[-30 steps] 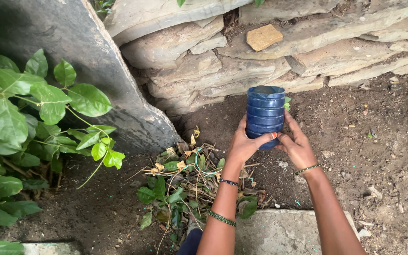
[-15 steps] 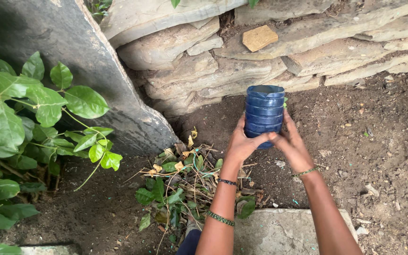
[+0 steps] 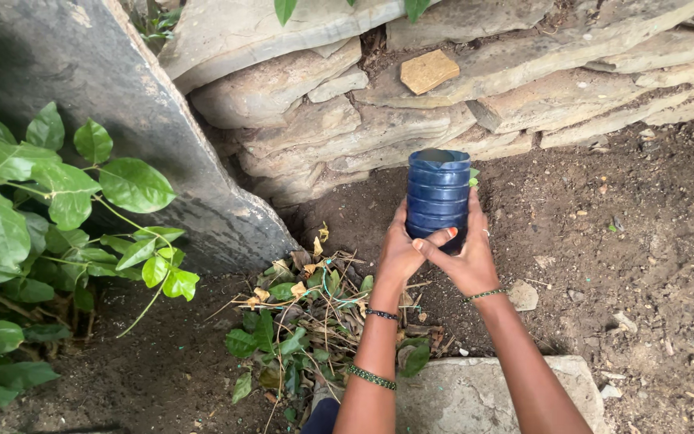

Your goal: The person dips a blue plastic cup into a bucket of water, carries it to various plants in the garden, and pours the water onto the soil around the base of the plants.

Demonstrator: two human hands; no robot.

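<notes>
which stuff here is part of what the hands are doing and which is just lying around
In hand: blue ribbed container, held by left hand and right hand.

Lying about: heap of dry leaves and twigs, stone wall, leafy plant, flat slab.

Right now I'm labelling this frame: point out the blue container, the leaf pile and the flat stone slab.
blue container (image 3: 438, 186), head view, ribbed side wall
leaf pile (image 3: 307, 309), head view, middle
flat stone slab (image 3: 459, 394), head view, top face

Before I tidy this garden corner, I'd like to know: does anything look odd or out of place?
The blue ribbed plastic container, held in both hands, is a cut-off bottle piece with no neck. A loose yellowish flat stone sits among the grey wall.
</notes>
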